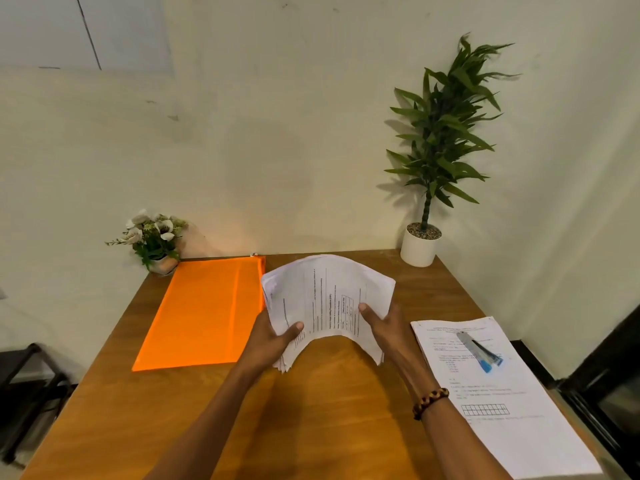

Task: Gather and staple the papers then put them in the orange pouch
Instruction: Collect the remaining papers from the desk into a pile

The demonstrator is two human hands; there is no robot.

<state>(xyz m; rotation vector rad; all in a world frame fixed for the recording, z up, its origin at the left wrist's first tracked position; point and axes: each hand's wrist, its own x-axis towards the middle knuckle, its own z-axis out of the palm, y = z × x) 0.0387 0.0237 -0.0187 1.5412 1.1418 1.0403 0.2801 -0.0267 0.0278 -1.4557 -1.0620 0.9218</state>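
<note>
Lower right of the frame: a printed sheet lies flat on the wooden counter, and a stapler with a blue end rests on its upper part.

Centre of the frame: both hands hold a stack of papers above the counter. The left hand grips the stack's left edge, thumb on the printed top face. The right hand grips the right edge, thumb likewise on top; a beaded bracelet circles its wrist. The stack bows upward between the two hands.

Left of centre: the orange pouch lies flat on the counter, just beside the held stack.

Far edge of the counter: a small flower pot stands at the upper left corner of the counter. A tall green plant in a white pot stands at the upper right corner, against the wall.
</note>
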